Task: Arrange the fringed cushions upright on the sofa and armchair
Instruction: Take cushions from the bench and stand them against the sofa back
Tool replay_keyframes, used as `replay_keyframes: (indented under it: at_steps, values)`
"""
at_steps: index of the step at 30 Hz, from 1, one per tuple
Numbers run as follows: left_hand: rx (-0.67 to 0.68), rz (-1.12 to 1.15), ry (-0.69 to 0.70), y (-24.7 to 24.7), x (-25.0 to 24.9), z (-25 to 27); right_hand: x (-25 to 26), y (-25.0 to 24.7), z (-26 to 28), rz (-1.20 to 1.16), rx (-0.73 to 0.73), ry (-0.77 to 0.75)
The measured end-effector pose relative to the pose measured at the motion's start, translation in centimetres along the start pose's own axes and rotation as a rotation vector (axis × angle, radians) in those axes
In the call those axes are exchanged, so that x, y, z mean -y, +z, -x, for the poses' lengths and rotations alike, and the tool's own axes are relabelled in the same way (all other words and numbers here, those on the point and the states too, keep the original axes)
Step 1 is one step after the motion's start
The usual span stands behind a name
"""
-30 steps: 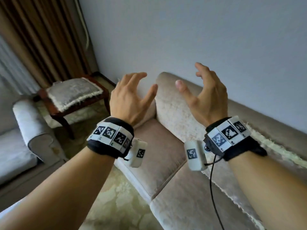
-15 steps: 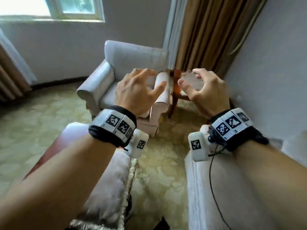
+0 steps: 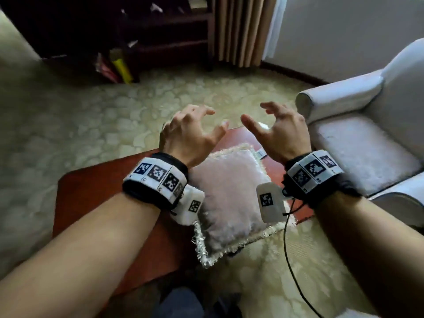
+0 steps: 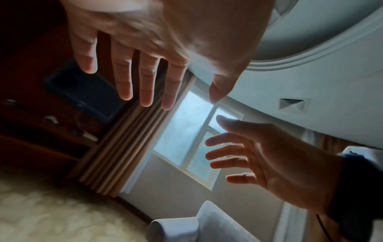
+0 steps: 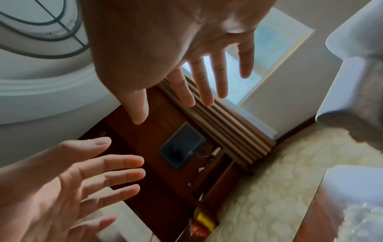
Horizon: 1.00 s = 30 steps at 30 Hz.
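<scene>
1. Carpeted sitting room, patterned pale carpet [image 3: 96, 115] across the left and middle of the head view; we stand at the lower edge looking down.
2. Nearest, lower centre: fringed cushion [image 3: 229, 193] lies flat on the reddish wooden table [image 3: 91, 193], one corner hanging off the near edge. Flat, not upright, so we judge this one not yet arranged.
3. Above it, mid-frame: left hand [image 3: 188, 136] and right hand [image 3: 284, 134] hover over the cushion's far end, touching nothing. Both are spread wide, fingers slightly clawed, palms facing each other, which we read as shaping up for a two-sided grab. Wrist views confirm empty splayed fingers [image 4: 126, 78].
4. Right edge of frame: pale armchair [image 3: 358, 148], seat bare, just beside the table, a likely destination.
5. Far, top of frame: dark wooden shelving [image 3: 160, 33] upper left, tan curtain [image 3: 241, 28] top centre. Sofa not visible.
</scene>
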<state>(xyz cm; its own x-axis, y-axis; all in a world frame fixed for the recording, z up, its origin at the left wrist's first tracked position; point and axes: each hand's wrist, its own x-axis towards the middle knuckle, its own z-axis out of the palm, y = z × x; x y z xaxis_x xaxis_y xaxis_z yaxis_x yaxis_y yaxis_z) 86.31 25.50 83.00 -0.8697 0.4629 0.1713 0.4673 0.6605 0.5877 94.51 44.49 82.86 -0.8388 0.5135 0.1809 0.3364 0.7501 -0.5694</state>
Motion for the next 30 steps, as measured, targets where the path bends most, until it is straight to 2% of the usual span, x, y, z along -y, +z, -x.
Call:
replay_keyframes:
  at_steps: [5, 9, 13, 22, 30]
  values:
    - [-0.060, -0.025, -0.195, 1.4, 3.9, 3.9, -0.2, 5.0, -0.4, -0.050, 0.130, -0.097]
    - [-0.060, -0.033, -0.320, 4.1, 6.2, 5.9, -1.5, 8.3, -1.0, -0.073, 0.195, -0.104]
    - [-0.032, 0.015, -0.440, 7.7, 8.4, 5.6, -4.1, 11.7, -2.6, -0.085, 0.239, -0.083]
    - [0.114, 0.112, -0.627, 19.9, 12.8, 1.5, -14.9, 18.9, -6.6, 0.030, 0.359, 0.040]
    - [0.129, 0.094, -0.835, 30.2, 16.7, 2.8, -26.1, 25.1, -6.5, 0.046, 0.436, 0.203]
